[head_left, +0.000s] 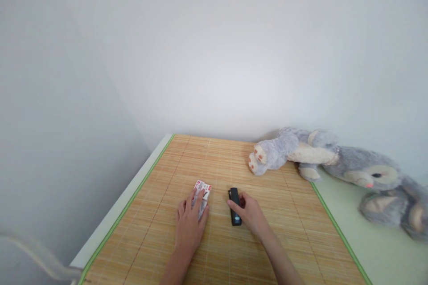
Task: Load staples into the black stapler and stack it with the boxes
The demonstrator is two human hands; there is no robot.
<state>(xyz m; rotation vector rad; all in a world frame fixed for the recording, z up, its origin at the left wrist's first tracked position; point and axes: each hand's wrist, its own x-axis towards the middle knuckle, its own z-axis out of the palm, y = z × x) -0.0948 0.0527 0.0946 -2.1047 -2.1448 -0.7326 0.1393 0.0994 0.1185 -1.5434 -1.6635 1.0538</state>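
My left hand (189, 222) lies on the bamboo mat (214, 164) with its fingers stretched over a small white box with red print (202, 188), touching it. My right hand (251, 214) rests beside a small black oblong device (235, 206), with its fingers curled against the device's right side. The box and the device lie flat on the mat, a short gap apart.
A grey plush rabbit (334, 160) lies on its side at the mat's far right edge and on the pale green surface (368, 240) beyond. White walls close in at the back and left. The mat has a green border (133, 196).
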